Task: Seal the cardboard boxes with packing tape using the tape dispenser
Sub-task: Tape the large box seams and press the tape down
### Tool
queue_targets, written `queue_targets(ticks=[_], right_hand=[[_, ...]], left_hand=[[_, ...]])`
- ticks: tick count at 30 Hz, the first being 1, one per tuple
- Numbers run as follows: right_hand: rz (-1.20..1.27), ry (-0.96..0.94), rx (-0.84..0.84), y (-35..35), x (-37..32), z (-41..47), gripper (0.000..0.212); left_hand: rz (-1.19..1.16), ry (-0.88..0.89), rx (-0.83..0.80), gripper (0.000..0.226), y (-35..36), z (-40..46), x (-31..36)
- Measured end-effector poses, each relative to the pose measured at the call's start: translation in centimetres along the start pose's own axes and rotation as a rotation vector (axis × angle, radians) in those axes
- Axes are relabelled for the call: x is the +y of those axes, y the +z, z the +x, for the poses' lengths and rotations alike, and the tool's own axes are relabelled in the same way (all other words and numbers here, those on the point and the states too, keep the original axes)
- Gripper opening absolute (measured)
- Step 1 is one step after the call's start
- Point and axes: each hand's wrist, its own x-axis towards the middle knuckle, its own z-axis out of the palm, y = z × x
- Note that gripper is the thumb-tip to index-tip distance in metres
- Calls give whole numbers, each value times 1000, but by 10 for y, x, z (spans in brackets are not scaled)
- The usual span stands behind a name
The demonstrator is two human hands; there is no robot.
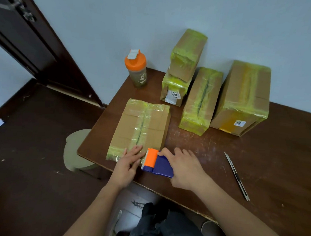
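Room to move lies mostly on the right half of the brown surface [275,151], where only a utility knife [236,175] lies; the near box [141,129] sits at the left front corner, its near end close to the front edge. Five cardboard boxes show in all: the near one, two stacked at the back, a narrow box [201,100] beside them, and a large box [242,97] on the right. One orange-lidded bottle [137,70] stands at the back left edge. One tape dispenser [157,163], blue and orange, rests at the near box's front end. The left hand [129,161] presses flat, fingers straight, on the taped near end. The right hand [182,166] grips the dispenser, thumb curled on top.
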Motion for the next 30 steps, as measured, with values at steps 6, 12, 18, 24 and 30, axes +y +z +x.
queue_targets(ticks=[6, 12, 18, 24, 30], right_hand=[[12, -53, -11, -3, 21, -6, 85], [46, -10, -64, -7, 66, -29, 87], [86, -43, -64, -3, 72, -32, 89], [59, -79, -62, -8, 73, -35, 85], [29, -96, -92, -11, 71, -34, 81]], left_hand=[[30, -1, -14, 41, -2, 0, -2], [7, -4, 23, 41, -1, 0, -1], [39, -9, 7, 34, -2, -2, 7], [109, 99, 73, 52, 7, -3, 10], [219, 167, -2, 59, 11, -3, 11]])
